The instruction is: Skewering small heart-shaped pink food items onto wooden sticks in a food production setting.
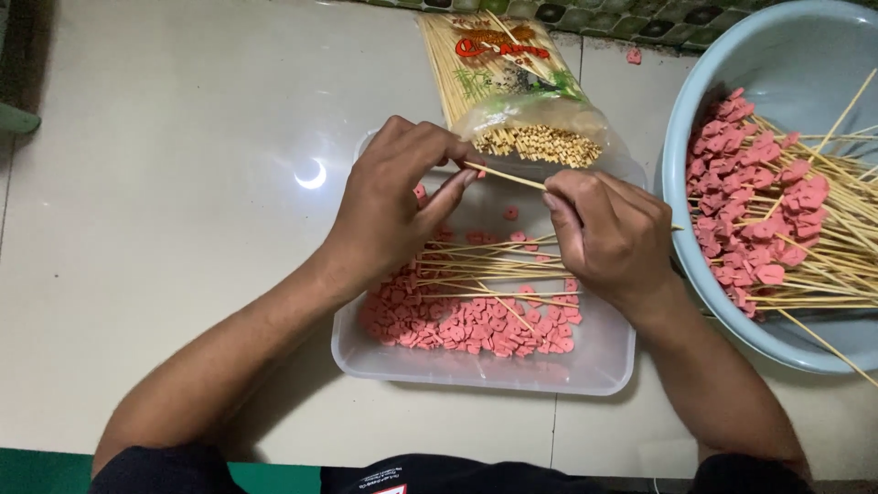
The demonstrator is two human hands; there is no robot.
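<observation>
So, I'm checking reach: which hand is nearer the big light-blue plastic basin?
Right. The right hand is beside the light-blue plastic basin; the left hand is further away, over the clear tray.

Both hands (pixel 393 206) (pixel 608 233) pinch one bamboo skewer (pixel 505 176) (above clear tub (pixel 594 361)).

You are sitting on the floor of a home, doing small-scale food preparation by hand. The pale glossy floor tiles (pixel 183 183) fill most of the frame, with a ceiling lamp mirrored as a bright spot left of centre and a grout line running down on the right. At the top edge lies a strip of patterned green mat (pixel 640 23). Household plastic ware sits straight on the tiles: a clear tub (pixel 476 370) at centre, a light blue basin (pixel 786 55) at the right, and an opened bag of skewers (pixel 512 82) at top centre
</observation>
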